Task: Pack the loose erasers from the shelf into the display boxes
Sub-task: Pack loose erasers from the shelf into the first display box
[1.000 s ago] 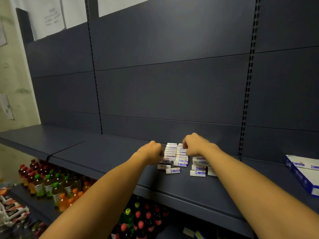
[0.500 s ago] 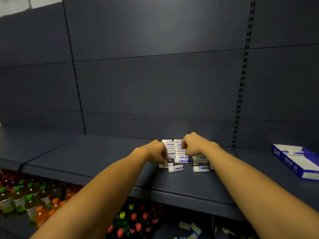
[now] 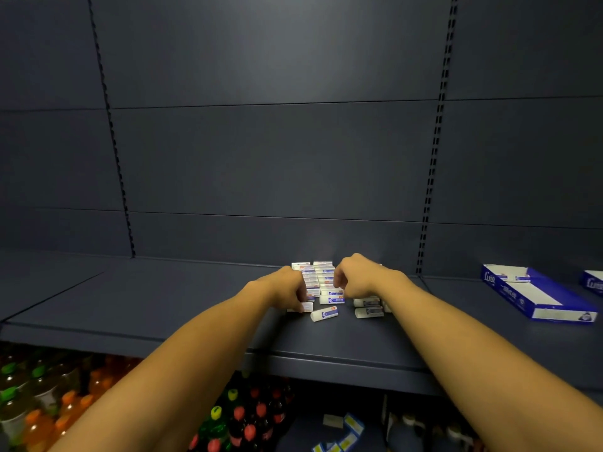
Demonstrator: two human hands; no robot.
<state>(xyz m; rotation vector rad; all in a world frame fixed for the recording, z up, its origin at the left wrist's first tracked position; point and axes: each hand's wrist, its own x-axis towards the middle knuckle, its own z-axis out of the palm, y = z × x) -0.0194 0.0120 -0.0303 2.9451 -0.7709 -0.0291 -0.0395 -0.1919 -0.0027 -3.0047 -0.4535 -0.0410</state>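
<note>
A stack of white erasers with blue labels (image 3: 318,278) stands in two rows at the back of the dark shelf (image 3: 163,305). Loose erasers lie in front of it, one (image 3: 324,313) at the middle and two (image 3: 368,311) at the right. My left hand (image 3: 284,288) is curled at the stack's left side and pinches a loose eraser (image 3: 306,306) with its fingertips. My right hand (image 3: 355,277) is curled against the stack's right side, its fingers bent round erasers there; the fingertips are hidden. An open blue and white display box (image 3: 538,295) lies at the right.
A second blue box (image 3: 592,282) shows at the right edge. Upright slotted rails (image 3: 430,190) divide the back panel. Below the shelf stand drink bottles with green and orange caps (image 3: 39,396) and red caps (image 3: 248,415). A few small packs lie lower down (image 3: 346,429).
The view has swung to the right, so the display box sits further into the frame. Both hands have closed in on the eraser stack, and the left fingertips have come down onto a loose eraser.
</note>
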